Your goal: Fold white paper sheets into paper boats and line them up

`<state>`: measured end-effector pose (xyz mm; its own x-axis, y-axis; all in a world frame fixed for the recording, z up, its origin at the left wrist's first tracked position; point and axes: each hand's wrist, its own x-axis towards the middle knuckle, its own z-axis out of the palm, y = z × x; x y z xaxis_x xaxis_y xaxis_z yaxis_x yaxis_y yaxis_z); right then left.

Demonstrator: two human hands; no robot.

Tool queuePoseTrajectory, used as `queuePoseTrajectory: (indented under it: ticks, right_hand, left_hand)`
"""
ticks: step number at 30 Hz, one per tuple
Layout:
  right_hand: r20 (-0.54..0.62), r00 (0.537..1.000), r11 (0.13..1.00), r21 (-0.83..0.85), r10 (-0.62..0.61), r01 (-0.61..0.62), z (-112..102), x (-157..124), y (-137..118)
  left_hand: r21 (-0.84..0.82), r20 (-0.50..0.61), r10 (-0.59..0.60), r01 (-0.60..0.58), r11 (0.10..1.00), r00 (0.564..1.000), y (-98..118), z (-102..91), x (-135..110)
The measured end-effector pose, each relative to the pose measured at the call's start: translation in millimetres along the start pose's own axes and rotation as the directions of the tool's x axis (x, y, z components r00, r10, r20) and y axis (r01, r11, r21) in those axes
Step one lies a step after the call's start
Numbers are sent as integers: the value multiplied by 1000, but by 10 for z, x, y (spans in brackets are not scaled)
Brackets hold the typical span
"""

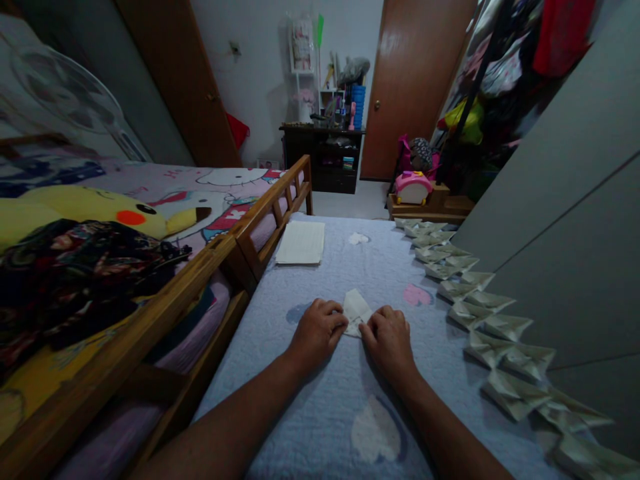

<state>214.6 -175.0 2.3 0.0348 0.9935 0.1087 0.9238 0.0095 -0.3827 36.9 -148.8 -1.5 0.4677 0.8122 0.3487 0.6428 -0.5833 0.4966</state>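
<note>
A partly folded sheet of pale paper (355, 306) lies on the blue bedspread (310, 413), its upper end narrowing toward the top. My left hand (320, 327) grips its left edge between thumb and curled fingers. On the opposite side, my right hand (387, 337) has its fingers bent, with thumb and fingertips pressed on the lower right edge. A stack of flat pale paper (301, 243) rests farther up the bed, left of the folded sheet. Along the right side runs a double row of several folded paper boats (470, 287).
A wooden bed rail (220, 260) borders the left side, with a second bed and a yellow plush toy (95, 207) beyond it. A grey cabinet (560, 220) stands close on the right. At the far end are a dark desk (320, 160) and a pink toy case (413, 188).
</note>
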Motion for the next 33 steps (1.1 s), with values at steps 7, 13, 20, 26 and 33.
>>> queuePoseTrajectory:
  ticks: [7,13,20,26,33]
  right_hand:
    - [0,1000,1000,-22,-4,4,-4,-3,-7]
    - [-1,1000,999,-31,-11,11,-6,-4,-8]
    - [5,1000,999,-34,-4,4,-6,-2,-11]
    - [0,1000,999,-40,-8,8,-6,-4,-8]
    - [0,1000,998,-66,-19,19,-8,-6,-21]
  left_hand:
    - [-1,56,188,-188,982,981,-44,34,-10]
    - [24,96,234,-237,971,968,-37,10,-40]
    - [72,82,275,-281,957,958,-70,15,-91]
    - [143,86,283,-293,945,955,-56,-15,-127]
    - [295,165,218,-259,920,962,83,-123,-227]
